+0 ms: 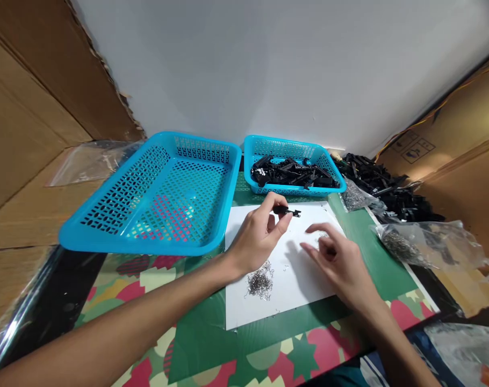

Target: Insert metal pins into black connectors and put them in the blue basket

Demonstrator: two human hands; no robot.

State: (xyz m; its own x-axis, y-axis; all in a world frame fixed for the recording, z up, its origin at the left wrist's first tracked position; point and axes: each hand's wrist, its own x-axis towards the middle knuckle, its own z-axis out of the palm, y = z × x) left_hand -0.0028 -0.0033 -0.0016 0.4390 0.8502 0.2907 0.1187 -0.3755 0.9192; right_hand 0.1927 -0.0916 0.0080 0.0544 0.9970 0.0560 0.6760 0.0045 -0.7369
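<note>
My left hand (264, 231) pinches a small black plastic part (293, 213) between thumb and forefinger, above a white sheet (238, 314). The part's narrow, notched end points right. To its right, my right hand (337, 255) hovers over the sheet, thumb and forefinger apart and the other fingers curled in; nothing shows between the fingertips. A pile of tiny bent metal wire pieces (260, 282) lies on the sheet below my left hand. More small metal bits (320, 236) are partly hidden behind my right hand.
Behind the sheet, a blue basket (301, 189) holds many black plastic parts. A larger blue basket (148, 248) stands at left. Black parts (377, 177) are heaped at right, beside clear bags of small metal pieces (401, 244). A wall (260, 64) rises behind; cardboard (27, 80) stands at left.
</note>
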